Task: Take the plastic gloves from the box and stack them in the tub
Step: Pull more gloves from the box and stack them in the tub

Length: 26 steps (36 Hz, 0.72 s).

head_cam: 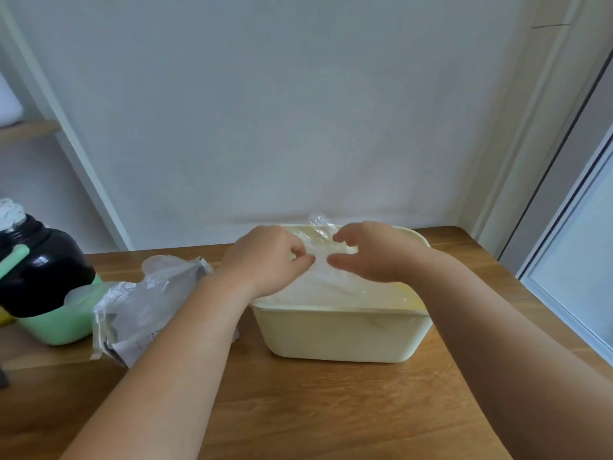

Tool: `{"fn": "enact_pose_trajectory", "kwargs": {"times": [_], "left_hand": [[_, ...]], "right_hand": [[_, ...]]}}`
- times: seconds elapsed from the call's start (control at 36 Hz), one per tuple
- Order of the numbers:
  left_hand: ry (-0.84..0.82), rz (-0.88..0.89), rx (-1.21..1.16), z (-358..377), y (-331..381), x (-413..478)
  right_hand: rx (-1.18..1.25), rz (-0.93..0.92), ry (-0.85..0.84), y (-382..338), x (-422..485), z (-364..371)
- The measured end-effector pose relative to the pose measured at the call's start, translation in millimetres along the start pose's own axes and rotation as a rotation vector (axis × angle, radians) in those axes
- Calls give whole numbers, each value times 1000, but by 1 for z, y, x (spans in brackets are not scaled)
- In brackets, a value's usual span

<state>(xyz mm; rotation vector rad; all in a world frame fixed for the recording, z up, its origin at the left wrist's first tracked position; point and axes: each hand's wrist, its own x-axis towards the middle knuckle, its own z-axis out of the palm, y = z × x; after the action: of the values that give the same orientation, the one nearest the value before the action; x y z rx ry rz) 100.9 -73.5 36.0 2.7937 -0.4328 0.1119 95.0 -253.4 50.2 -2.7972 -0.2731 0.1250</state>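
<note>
Wooden table (pixel 298 410): brown top filling the near part of the view; everything else stands on it.
Arms: two bare forearms reach forward from the bottom corners and converge over the tub.
Tub (pixel 338 336): cream plastic, rectangular, in the middle of the table, its near wall facing the camera.
Left hand (pixel 265 257): palm down over the tub's left side, fingers curled under, thumb and forefinger closed in a pinch on clear film.
Right hand (pixel 374 250): palm down over the tub's right side, fingers bent; thumb and forefinger curve toward each other with film between them, tips not meeting, so a firm grip cannot be told.
Glove (pixel 331 283): thin, clear plastic, spread across the top of the tub just below and between both hands; one crinkled end pokes up past the far rim beyond the fingertips.
Packet (pixel 142 307): crumpled clear wrapper with more film showing at its far end, lying just left of the tub, partly under the left forearm.
Bottle (pixel 43 267): black with mint-green parts, at the left edge.
Wall (pixel 265 111): plain white, behind the table.
</note>
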Motion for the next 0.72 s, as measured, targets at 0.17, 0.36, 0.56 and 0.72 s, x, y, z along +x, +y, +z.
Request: {"fn": "enact_pose_trajectory", "kwargs": {"times": [0.17,0.36,0.56,0.72], "left_hand": [[348,-48,-184,-18,-28,-30],[229,-337,-27,-30,-81,-75],[362,-347,-237,-22,-104,-90],[509,-153,-977,-37,-83,-87]], "right_hand": [[250,-151,95,-42,2,17],[409,-314,120,-95,11,45],[318,-347,85,-112,17,58],[653,-330,55,-118,15,49]]}}
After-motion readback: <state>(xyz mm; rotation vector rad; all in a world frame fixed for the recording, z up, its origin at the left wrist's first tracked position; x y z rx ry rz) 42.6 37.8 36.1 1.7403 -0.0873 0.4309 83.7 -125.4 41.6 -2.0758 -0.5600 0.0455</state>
